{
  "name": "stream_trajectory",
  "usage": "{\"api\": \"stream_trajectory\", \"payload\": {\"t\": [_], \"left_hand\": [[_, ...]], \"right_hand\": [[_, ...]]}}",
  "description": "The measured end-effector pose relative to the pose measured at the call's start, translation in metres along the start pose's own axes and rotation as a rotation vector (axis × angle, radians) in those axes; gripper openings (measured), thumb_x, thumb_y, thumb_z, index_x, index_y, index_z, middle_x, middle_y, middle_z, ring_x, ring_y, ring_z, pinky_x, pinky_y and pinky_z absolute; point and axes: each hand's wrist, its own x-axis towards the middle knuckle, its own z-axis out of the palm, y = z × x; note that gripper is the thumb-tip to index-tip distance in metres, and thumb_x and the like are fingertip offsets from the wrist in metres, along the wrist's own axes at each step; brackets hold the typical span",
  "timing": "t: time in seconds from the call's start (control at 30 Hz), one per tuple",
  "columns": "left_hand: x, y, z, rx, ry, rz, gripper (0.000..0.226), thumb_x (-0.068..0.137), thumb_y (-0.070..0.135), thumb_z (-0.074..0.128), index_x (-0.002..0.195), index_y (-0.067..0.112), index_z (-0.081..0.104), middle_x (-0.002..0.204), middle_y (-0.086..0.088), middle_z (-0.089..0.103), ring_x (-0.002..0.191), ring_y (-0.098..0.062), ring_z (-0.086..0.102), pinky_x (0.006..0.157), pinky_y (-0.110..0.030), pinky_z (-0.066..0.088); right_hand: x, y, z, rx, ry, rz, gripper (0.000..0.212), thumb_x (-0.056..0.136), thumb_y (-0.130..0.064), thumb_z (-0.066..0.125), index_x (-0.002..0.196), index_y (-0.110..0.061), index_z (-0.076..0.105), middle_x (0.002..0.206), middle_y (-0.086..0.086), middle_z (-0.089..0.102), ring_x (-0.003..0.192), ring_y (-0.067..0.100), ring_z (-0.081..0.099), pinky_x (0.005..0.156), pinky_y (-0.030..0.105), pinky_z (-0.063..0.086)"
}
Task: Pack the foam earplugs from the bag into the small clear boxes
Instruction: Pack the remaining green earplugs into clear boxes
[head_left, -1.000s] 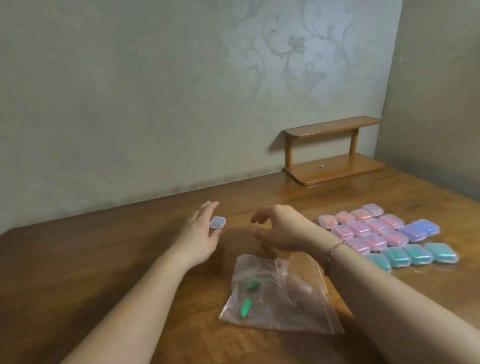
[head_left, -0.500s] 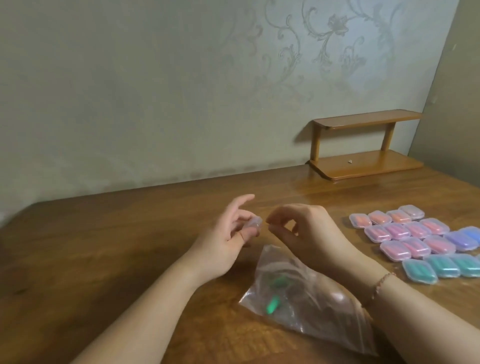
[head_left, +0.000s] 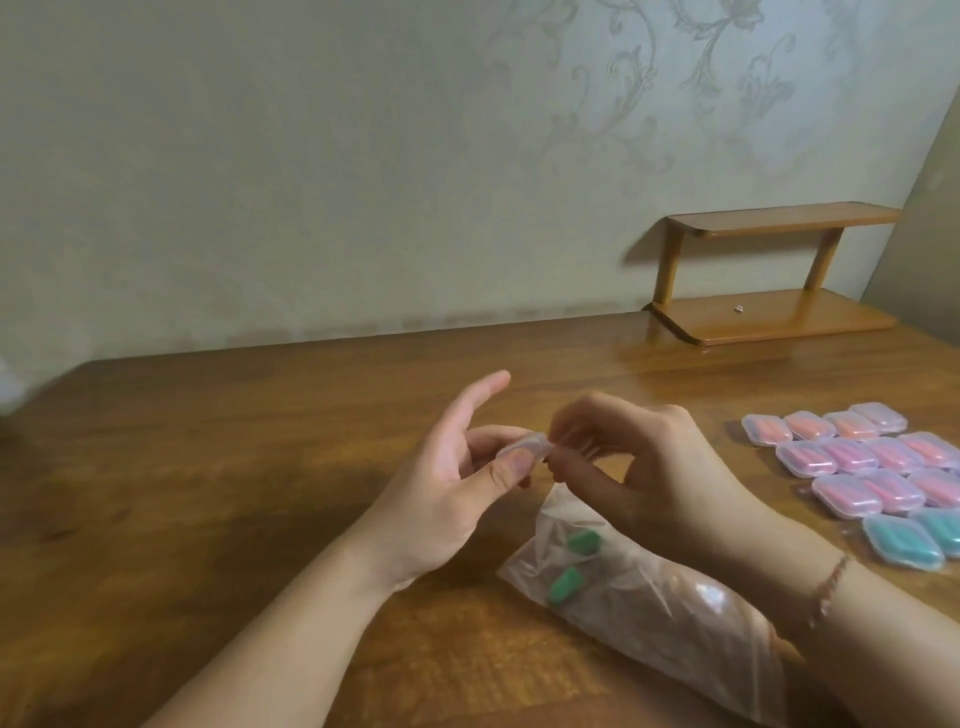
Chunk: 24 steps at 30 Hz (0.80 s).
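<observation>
My left hand (head_left: 447, 478) pinches a small clear box (head_left: 524, 448) between thumb and fingers, index finger stretched out, above the table. My right hand (head_left: 644, 462) meets it from the right, its fingertips pinching the box's right edge. Whether the box's lid is open I cannot tell. Below both hands lies a clear plastic bag (head_left: 649, 608) on the wooden table (head_left: 234, 467), with two green foam earplugs (head_left: 569, 569) inside. At the right stand rows of closed small boxes (head_left: 878, 467) filled with orange, pink and teal earplugs.
A low two-tier wooden shelf (head_left: 769, 291) stands at the back right against the wall, with a tiny object on its lower board. The wall corner runs down at the far right.
My left hand lifted the clear box off the table and drew it nearer. My right hand closed in and now pinches its right edge. The view shifted left.
</observation>
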Motion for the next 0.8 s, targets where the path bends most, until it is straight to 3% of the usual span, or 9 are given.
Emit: {"api": "stream_trajectory", "payload": {"t": [0.1,0.3,0.4,0.53,0.6,0.67,0.8], "left_hand": [[-0.0002,-0.0028,-0.0022,-0.064,-0.010,-0.011,0.072,0.078,0.035,0.070,0.140,0.044,0.035,0.108,0.001,0.075,0.105,-0.012,0.068,0.091,-0.027,0.051],[-0.0020,-0.0033,0.0006,-0.250,0.011,-0.076,0.079,0.072,0.022,0.071,0.142,0.033,0.037,0.094,-0.009,0.077,0.077,-0.011,0.067,0.071,-0.019,0.052],[-0.0025,-0.0024,0.0010,-0.308,-0.005,-0.098,0.082,0.070,0.021,0.073,0.144,0.031,0.038,0.092,-0.009,0.076,0.074,-0.011,0.066,0.066,-0.018,0.051],[-0.0024,-0.0013,0.0009,-0.287,-0.008,-0.095,0.085,0.066,0.026,0.076,0.143,0.033,0.040,0.093,-0.008,0.076,0.077,-0.011,0.067,0.068,-0.019,0.052],[-0.0021,-0.0020,0.0005,-0.260,-0.026,-0.102,0.084,0.069,0.020,0.077,0.143,0.035,0.039,0.098,-0.008,0.077,0.089,-0.011,0.070,0.079,-0.021,0.054],[-0.0028,-0.0017,0.0009,-0.220,-0.096,-0.107,0.085,0.075,0.011,0.083,0.142,0.037,0.038,0.109,-0.008,0.076,0.109,-0.017,0.069,0.097,-0.032,0.053],[-0.0040,-0.0032,0.0046,-0.151,-0.220,-0.097,0.084,0.078,0.005,0.077,0.143,0.036,0.035,0.119,-0.006,0.072,0.117,-0.021,0.066,0.102,-0.039,0.051]], "right_hand": [[0.0016,-0.0001,-0.0021,-0.033,-0.007,-0.030,0.007,0.090,-0.017,0.066,0.096,-0.018,0.066,0.080,-0.019,0.065,0.077,-0.002,0.066,0.069,0.021,0.056],[0.0042,0.0017,-0.0067,-0.058,-0.092,-0.048,0.007,0.093,-0.025,0.061,0.096,-0.020,0.065,0.080,-0.016,0.065,0.076,0.000,0.066,0.067,0.025,0.055],[0.0051,0.0006,-0.0081,-0.061,-0.119,-0.041,0.011,0.093,-0.029,0.057,0.096,-0.021,0.063,0.080,-0.015,0.066,0.076,0.001,0.065,0.066,0.024,0.054],[0.0063,-0.0022,-0.0099,-0.081,-0.126,-0.025,0.017,0.092,-0.035,0.051,0.096,-0.024,0.062,0.081,-0.014,0.065,0.075,0.001,0.063,0.064,0.023,0.052],[0.0062,-0.0026,-0.0088,-0.074,-0.130,-0.008,0.021,0.092,-0.040,0.049,0.095,-0.024,0.062,0.080,-0.014,0.065,0.074,0.002,0.063,0.063,0.024,0.052],[0.0059,-0.0034,-0.0078,-0.094,-0.119,-0.020,0.025,0.091,-0.047,0.047,0.096,-0.026,0.059,0.080,-0.013,0.064,0.072,0.003,0.062,0.061,0.026,0.052],[0.0062,-0.0063,-0.0091,-0.095,-0.080,-0.062,0.023,0.089,-0.045,0.051,0.106,-0.031,0.057,0.082,-0.015,0.062,0.069,0.006,0.060,0.058,0.028,0.051]]}}
